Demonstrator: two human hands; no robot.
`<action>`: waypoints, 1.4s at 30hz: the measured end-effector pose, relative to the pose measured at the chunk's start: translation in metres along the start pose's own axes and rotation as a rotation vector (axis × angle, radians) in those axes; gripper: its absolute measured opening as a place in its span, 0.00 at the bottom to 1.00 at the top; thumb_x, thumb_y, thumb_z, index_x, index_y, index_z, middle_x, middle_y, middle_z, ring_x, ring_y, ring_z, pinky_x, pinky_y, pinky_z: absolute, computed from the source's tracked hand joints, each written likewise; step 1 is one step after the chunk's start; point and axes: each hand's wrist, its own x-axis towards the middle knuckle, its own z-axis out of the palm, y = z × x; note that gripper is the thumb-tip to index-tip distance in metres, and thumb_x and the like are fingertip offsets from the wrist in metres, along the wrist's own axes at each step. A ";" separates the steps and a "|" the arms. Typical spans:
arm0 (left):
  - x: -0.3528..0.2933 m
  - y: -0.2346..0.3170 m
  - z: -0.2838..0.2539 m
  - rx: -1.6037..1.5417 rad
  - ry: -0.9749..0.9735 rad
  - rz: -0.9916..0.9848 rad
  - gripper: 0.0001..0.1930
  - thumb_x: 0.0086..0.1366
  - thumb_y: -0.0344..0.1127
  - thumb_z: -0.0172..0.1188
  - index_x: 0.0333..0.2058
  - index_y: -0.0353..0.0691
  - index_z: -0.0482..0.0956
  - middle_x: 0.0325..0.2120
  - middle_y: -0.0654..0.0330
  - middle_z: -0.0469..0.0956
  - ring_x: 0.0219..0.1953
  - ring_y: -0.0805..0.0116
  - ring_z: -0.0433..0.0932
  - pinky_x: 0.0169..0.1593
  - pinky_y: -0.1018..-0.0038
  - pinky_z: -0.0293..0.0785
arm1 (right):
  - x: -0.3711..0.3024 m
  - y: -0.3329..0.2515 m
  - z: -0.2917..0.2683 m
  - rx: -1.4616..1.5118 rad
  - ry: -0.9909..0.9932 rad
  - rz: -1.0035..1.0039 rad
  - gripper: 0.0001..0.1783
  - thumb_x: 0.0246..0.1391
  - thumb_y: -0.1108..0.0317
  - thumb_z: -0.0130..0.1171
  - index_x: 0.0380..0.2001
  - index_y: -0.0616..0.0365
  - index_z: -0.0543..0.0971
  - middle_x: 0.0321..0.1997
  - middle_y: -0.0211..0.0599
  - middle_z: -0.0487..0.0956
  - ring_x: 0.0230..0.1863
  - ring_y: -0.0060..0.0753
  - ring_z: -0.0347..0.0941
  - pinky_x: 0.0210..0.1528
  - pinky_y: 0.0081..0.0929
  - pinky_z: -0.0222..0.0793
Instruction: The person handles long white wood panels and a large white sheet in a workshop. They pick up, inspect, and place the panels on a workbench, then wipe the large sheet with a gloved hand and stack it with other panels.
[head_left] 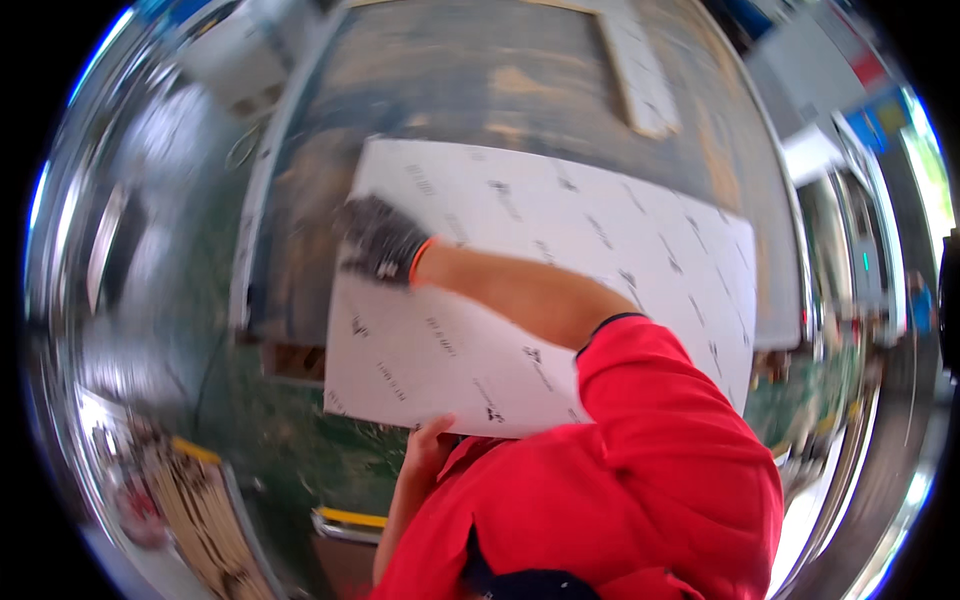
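A large white board (480, 330), its face covered with repeated dark print, lies tilted across the near part of the work table and sticks out over its front edge. My right arm reaches leftward across it. My right hand (385, 242), in a dark glove with an orange cuff, is at the board's left edge; motion smears its fingers, so their grip is unclear. My left hand (430, 443) is at the board's near edge, with bare skin showing. It pinches that edge, fingers partly hidden beneath.
The worn, brown-stained table (450, 80) has a pale rim. A narrow white strip (640, 80) lies at its far right. Slatted brown material (205, 510) with a yellow-marked edge stands at lower left on the green floor (340, 455). Machines line the right side.
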 end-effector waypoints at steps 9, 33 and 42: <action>-0.011 -0.022 0.024 0.013 -0.023 0.169 0.28 0.63 0.39 0.56 0.61 0.37 0.68 0.58 0.53 0.73 0.61 0.55 0.70 0.64 0.54 0.65 | -0.407 0.121 -0.262 -0.464 0.050 0.863 0.35 0.59 0.49 0.50 0.66 0.56 0.66 0.70 0.45 0.65 0.71 0.46 0.58 0.72 0.40 0.52; 0.031 0.135 0.111 2.323 0.992 0.607 0.39 0.69 0.64 0.46 0.54 0.26 0.74 0.55 0.39 0.74 0.58 0.41 0.73 0.61 0.55 0.69 | -0.717 -0.052 -0.289 -0.659 0.172 1.595 0.14 0.60 0.69 0.46 0.41 0.55 0.81 0.34 0.50 0.84 0.38 0.47 0.82 0.34 0.43 0.76; 0.110 0.068 0.267 2.352 0.436 0.879 0.37 0.71 0.61 0.46 0.58 0.27 0.71 0.58 0.42 0.71 0.61 0.46 0.70 0.64 0.58 0.64 | -0.755 -0.202 -0.300 0.057 0.712 1.998 0.27 0.66 0.48 0.41 0.42 0.58 0.82 0.48 0.53 0.80 0.49 0.60 0.76 0.55 0.48 0.70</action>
